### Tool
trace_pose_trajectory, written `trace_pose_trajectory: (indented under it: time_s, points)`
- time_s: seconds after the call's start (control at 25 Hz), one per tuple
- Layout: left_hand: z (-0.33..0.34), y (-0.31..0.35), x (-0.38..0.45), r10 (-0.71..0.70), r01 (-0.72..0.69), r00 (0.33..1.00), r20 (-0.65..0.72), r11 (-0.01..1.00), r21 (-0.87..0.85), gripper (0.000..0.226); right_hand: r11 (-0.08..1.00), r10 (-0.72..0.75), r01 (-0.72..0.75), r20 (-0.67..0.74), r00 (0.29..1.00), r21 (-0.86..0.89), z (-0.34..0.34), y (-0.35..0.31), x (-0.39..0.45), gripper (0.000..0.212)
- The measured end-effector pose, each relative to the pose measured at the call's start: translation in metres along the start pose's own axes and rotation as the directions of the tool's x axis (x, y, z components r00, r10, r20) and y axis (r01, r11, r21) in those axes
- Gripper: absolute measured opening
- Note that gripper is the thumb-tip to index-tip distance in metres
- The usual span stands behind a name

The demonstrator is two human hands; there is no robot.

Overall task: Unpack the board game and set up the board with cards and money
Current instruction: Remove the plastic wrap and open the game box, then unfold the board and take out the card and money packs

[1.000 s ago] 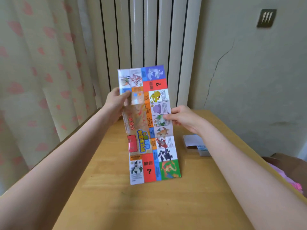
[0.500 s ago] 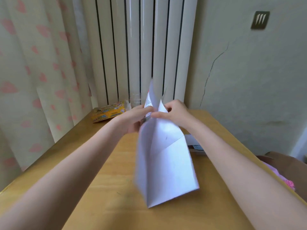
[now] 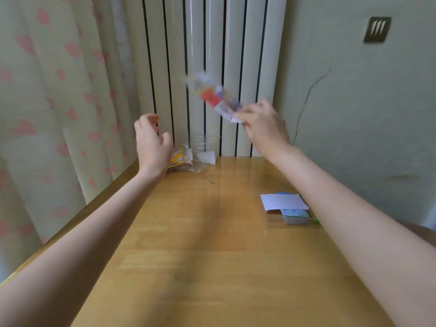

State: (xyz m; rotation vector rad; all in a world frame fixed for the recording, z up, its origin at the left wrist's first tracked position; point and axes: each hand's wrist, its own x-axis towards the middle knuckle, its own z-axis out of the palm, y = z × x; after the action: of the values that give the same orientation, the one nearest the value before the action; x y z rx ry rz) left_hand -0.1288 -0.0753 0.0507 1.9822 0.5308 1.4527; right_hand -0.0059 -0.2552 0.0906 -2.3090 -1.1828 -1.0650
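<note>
Right hand (image 3: 263, 125): raised above the far end of the table, it pinches one end of the folded game board (image 3: 215, 97).
Game board: in the air, tilted up to the left, blurred.
Left hand (image 3: 152, 140): lifted over the left far corner, fingers loosely curled, holding nothing.
Table (image 3: 200, 244): wooden.
Cards (image 3: 295, 214): a stack near the right edge, beside the right forearm, with a white sheet (image 3: 283, 201) lying partly on it.
Yellow box (image 3: 177, 158): at the far edge, partly behind the left hand, just beside a clear plastic wrapper (image 3: 200, 149).
</note>
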Motion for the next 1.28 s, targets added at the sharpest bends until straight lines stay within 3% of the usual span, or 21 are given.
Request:
trace_pose_trajectory:
  time_s: [0.08, 0.16, 0.24, 0.28, 0.36, 0.44, 0.52, 0.6, 0.64, 0.68, 0.76, 0.84, 0.88, 1.0, 1.12, 1.2, 1.28]
  points:
    - [0.000, 0.006, -0.007, 0.216, -0.217, 0.976, 0.019, 0.975, 0.052, 0.039, 0.995, -0.099, 0.101, 0.244, 0.965, 0.002, 0.027, -0.009, -0.019, 0.037]
    - [0.006, -0.001, -0.016, 0.257, -0.293, 0.945, 0.204, 0.941, 0.169, 0.037, 0.979, -0.187, 0.202, 0.457, 0.870, 0.016, 0.052, -0.020, -0.053, 0.036]
    - [0.017, -0.018, -0.029, 0.091, -0.269, 0.872, 0.482, 0.910, 0.314, 0.039, 0.950, -0.290, 0.302, 0.602, 0.744, 0.083, 0.071, -0.033, -0.089, 0.034]
    - [0.023, -0.028, -0.038, -0.010, -0.267, 0.794, 0.608, 0.893, 0.363, 0.042, 0.938, -0.320, 0.325, 0.654, 0.685, 0.118, 0.076, -0.039, -0.105, 0.030]
    - [0.033, -0.048, -0.053, -0.150, -0.311, 0.611, 0.778, 0.857, 0.410, 0.045, 0.950, -0.313, 0.224, 0.707, 0.635, 0.219, 0.083, -0.045, -0.126, 0.025]
    - [0.040, -0.065, -0.065, -0.233, -0.358, 0.472, 0.850, 0.830, 0.427, 0.045, 0.943, -0.245, -0.034, 0.760, 0.602, 0.331, 0.081, -0.041, -0.132, 0.030]
    - [0.046, -0.074, -0.070, -0.265, -0.378, 0.413, 0.871, 0.820, 0.429, 0.048, 0.868, -0.160, -0.273, 0.753, 0.638, 0.415, 0.076, -0.026, -0.129, 0.024]
    - [0.054, -0.075, -0.072, -0.262, -0.373, 0.381, 0.886, 0.834, 0.407, 0.051, 0.880, 0.057, -0.353, 0.667, 0.743, 0.319, 0.079, 0.000, -0.119, 0.023]
    - [0.058, -0.073, -0.075, -0.259, -0.361, 0.359, 0.897, 0.847, 0.389, 0.053, 0.912, 0.201, -0.376, 0.620, 0.758, 0.165, 0.081, 0.016, -0.115, 0.030]
    - [0.063, -0.071, -0.079, -0.251, -0.354, 0.336, 0.908, 0.860, 0.368, 0.056, 0.905, 0.353, -0.426, 0.587, 0.728, -0.015, 0.080, 0.031, -0.114, 0.037]
    - [0.074, -0.066, -0.089, -0.225, -0.360, 0.309, 0.924, 0.871, 0.333, 0.063, 0.775, 0.609, -0.566, 0.575, 0.547, -0.282, 0.077, 0.056, -0.117, 0.052]
    - [0.086, -0.063, -0.099, -0.200, -0.394, 0.294, 0.935, 0.866, 0.309, 0.068, 0.666, 0.696, -0.668, 0.600, 0.394, -0.334, 0.074, 0.071, -0.124, 0.069]
    - [0.091, -0.062, -0.103, -0.201, -0.406, 0.276, 0.940, 0.862, 0.303, 0.070, 0.657, 0.698, -0.681, 0.604, 0.385, -0.325, 0.075, 0.074, -0.127, 0.074]
    - [0.101, -0.064, -0.119, -0.253, -0.429, 0.251, 0.934, 0.836, 0.341, 0.066, 0.727, 0.673, -0.620, 0.489, 0.555, -0.295, 0.073, 0.071, -0.129, 0.057]
    - [0.095, -0.066, -0.123, -0.276, -0.484, 0.296, 0.915, 0.782, 0.392, 0.060, 0.772, 0.624, -0.620, 0.355, 0.696, -0.143, 0.065, 0.062, -0.110, 0.032]
    - [0.085, -0.077, -0.114, -0.283, -0.490, 0.312, 0.907, 0.770, 0.409, 0.058, 0.846, 0.527, -0.519, 0.349, 0.775, -0.127, 0.066, 0.052, -0.094, 0.032]
    - [0.067, -0.089, -0.101, -0.307, -0.508, 0.341, 0.889, 0.735, 0.449, 0.061, 0.891, 0.442, -0.447, 0.385, 0.810, -0.084, 0.073, 0.033, -0.083, 0.036]
